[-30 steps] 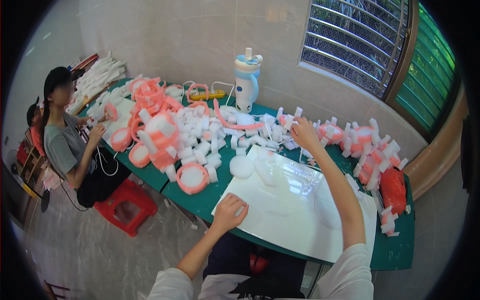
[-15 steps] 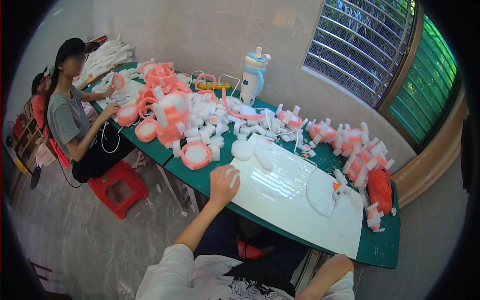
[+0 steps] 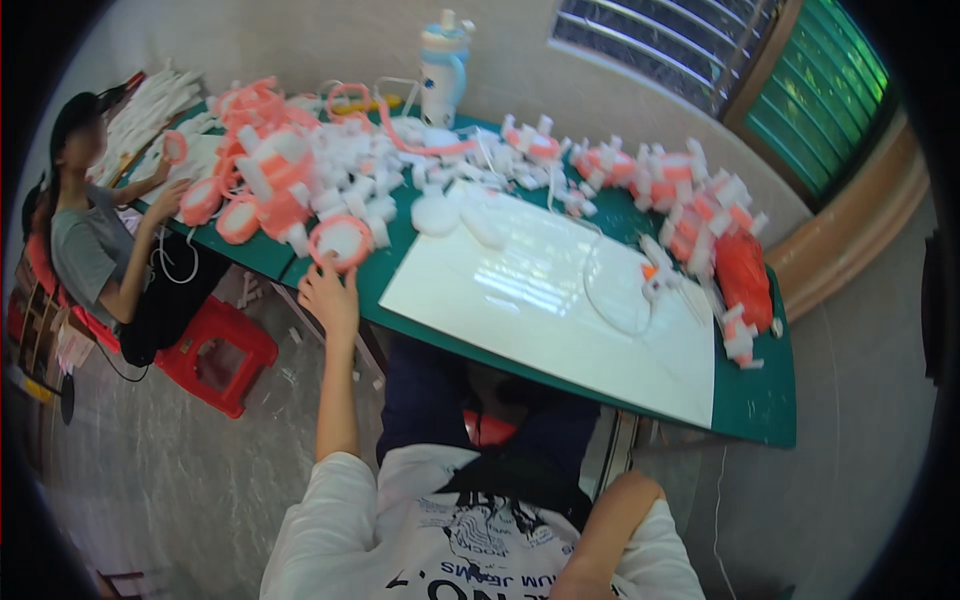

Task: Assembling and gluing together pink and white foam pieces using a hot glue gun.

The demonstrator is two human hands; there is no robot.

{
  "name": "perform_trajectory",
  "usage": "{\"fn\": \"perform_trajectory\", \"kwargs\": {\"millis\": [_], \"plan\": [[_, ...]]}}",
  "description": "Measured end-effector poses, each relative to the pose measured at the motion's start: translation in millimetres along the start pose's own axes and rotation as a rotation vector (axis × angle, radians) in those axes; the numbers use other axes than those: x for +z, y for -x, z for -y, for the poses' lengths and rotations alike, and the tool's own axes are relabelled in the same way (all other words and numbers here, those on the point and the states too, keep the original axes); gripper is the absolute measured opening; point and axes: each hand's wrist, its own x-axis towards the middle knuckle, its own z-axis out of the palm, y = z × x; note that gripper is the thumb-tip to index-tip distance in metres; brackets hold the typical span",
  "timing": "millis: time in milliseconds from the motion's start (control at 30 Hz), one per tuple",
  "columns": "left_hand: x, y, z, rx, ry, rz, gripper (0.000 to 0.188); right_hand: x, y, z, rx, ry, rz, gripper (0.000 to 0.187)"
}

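My left hand reaches to the near edge of a round white foam disc with a pink foam rim. Its fingers are spread, with the fingertips at the rim; whether they press on it is hard to see. Behind that disc lies a heap of small white foam blocks. Two plain white foam pieces, a round pad and an oval pad, rest on the far left part of a glossy white board. The right forearm bends down across my lap, and the hand itself is out of view.
A white glue gun with an orange part lies on the board's right side, its cable looping. Pink-and-white foam assemblies and a red bag line the green table's right. A bottle stands behind. A co-worker sits left.
My left hand has moved left, from the board's left edge to the pink-rimmed disc, and its fingers have spread. The view has shifted, so the table sits higher.
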Motion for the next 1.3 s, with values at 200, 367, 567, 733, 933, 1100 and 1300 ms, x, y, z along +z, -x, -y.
{"fn": "perform_trajectory", "kwargs": {"millis": [200, 367, 567, 733, 933, 1100, 1300], "plan": [[1.9, 0.3, 1.0, 0.054, 0.049, -0.080, 0.035, 2.6, 4.1, 12.2, 0.091, -0.020, -0.080, 0.022], [-7.6, 2.2, 0.8, 0.101, 0.121, -0.062, 0.028, 10.8, 13.6, 18.6, 0.050, 0.036, -0.049, 0.022], [-28.2, 7.4, -0.1, 0.255, 0.291, -0.112, 0.028, 21.9, 12.1, 17.8, 0.095, -0.031, -0.117, 0.022], [-49.6, 12.1, -29.7, 0.216, 0.507, -0.049, 0.025, 17.7, 10.9, 17.0, 0.084, -0.002, -0.163, 0.022], [-56.0, 12.8, -70.5, 0.336, 0.808, 0.018, 0.022, -1.0, 8.1, 16.6, 0.049, 0.139, -0.047, 0.023], [-43.4, 15.8, -105.1, 0.587, 0.850, 0.178, 0.020, -5.8, 12.5, 19.0, 0.037, 0.116, -0.036, 0.020], [-13.2, 23.1, -173.7, 0.392, 1.338, 0.822, 0.022, -33.7, 11.5, 23.4, 0.141, 0.115, -0.083, 0.017]]}}
